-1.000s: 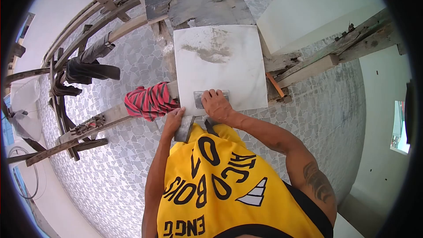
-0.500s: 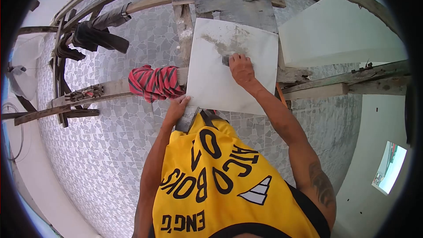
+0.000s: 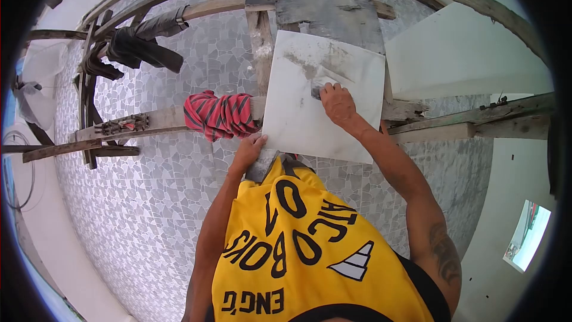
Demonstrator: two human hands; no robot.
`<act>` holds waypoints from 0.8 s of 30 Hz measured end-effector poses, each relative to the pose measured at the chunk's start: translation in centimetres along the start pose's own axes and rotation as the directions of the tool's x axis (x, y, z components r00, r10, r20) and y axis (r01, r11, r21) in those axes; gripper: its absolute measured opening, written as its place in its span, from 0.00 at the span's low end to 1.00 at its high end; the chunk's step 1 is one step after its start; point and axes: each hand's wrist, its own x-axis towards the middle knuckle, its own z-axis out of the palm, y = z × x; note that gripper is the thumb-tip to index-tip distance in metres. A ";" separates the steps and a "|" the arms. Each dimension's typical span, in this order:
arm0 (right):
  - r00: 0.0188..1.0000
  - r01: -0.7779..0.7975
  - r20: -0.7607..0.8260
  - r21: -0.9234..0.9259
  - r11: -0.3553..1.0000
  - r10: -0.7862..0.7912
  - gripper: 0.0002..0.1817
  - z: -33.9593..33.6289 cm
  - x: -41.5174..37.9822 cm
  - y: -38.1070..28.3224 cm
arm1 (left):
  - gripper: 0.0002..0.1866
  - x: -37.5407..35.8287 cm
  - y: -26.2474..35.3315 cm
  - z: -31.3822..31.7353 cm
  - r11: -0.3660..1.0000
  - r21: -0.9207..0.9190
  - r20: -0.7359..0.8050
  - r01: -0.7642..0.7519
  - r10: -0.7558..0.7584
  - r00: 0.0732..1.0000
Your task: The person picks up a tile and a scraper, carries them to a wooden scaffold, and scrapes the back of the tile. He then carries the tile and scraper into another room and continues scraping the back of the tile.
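Note:
A square white panel (image 3: 304,125) lies in front of me over rough timber, with grey-brown dust smeared across its far half. My right hand (image 3: 338,105) is closed on a small dark grey block (image 3: 316,92), pressed to the panel near its middle. My left hand (image 3: 250,150) grips the panel's near left corner, thumb on top and the other fingers largely hidden. Just below that corner, a grey flat-faced piece (image 3: 261,167) sits against my yellow shirt.
A red and black striped cloth (image 3: 220,116) wraps the beam left of the panel. Dark clothes (image 3: 140,48) hang on a rail farther left. A stained grey board (image 3: 330,15) lies beyond the panel. Wooden beams (image 3: 476,116) run right, above a stone-patterned floor (image 3: 161,214).
My right hand and the block have slid slightly toward me over the panel, and a paler streak shows in the dust. The whole view has shifted a little. My left hand keeps its corner.

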 end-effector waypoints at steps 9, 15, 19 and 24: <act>0.990 -0.101 -0.098 0.030 0.994 0.103 0.09 1.1 1.7 1.2 | 0.21 0.1 -0.3 0.0 1.000 0.010 -0.005 -0.023 0.023 1.000; 0.973 -0.198 -0.120 0.004 0.980 0.197 0.11 1.2 2.5 1.8 | 0.21 -0.3 1.0 -0.7 0.999 0.041 0.057 0.011 -0.014 0.998; 0.996 -0.090 0.021 -0.001 0.996 0.090 0.11 -0.1 0.5 -0.1 | 0.21 0.2 0.4 -0.6 0.998 0.057 0.054 -0.041 0.038 0.998; 0.974 -0.184 -0.143 -0.032 0.982 0.178 0.10 2.4 2.8 4.4 | 0.21 -0.5 0.8 -0.7 0.996 0.070 0.088 0.047 -0.053 0.995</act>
